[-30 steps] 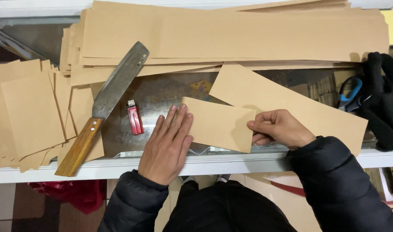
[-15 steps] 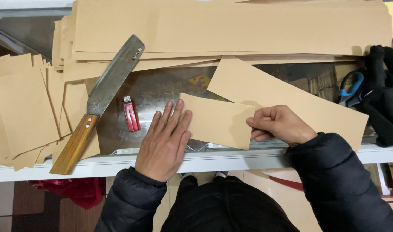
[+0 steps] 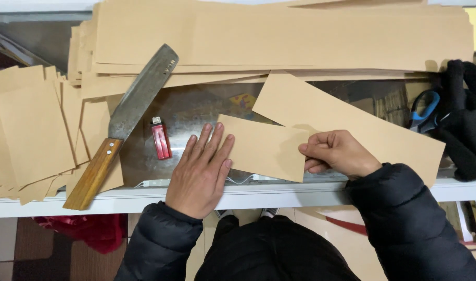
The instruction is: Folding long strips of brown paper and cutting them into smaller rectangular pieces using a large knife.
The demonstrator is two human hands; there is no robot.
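Observation:
A long strip of tan paper (image 3: 347,122) lies slanted across a shiny metal worktop (image 3: 196,112), its left end folded back into a flap (image 3: 261,145). My left hand (image 3: 201,169) lies flat with fingers spread, the fingertips pressing the flap's left edge. At the flap's right edge, where the fold is, my right hand (image 3: 337,153) pinches the paper between thumb and fingers. Both sleeves are black.
A large knife (image 3: 121,127) with a wooden handle lies slanted left of my left hand, a red lighter (image 3: 161,139) beside it. Cut tan sheets (image 3: 32,130) are piled at the left, long strips (image 3: 279,36) at the back. Blue-handled scissors (image 3: 424,112) and black gloves (image 3: 464,122) sit at right.
Both hands and the folded flap hold almost the same place; the view has shifted a little. My left fingers have slid slightly along the flap's edge.

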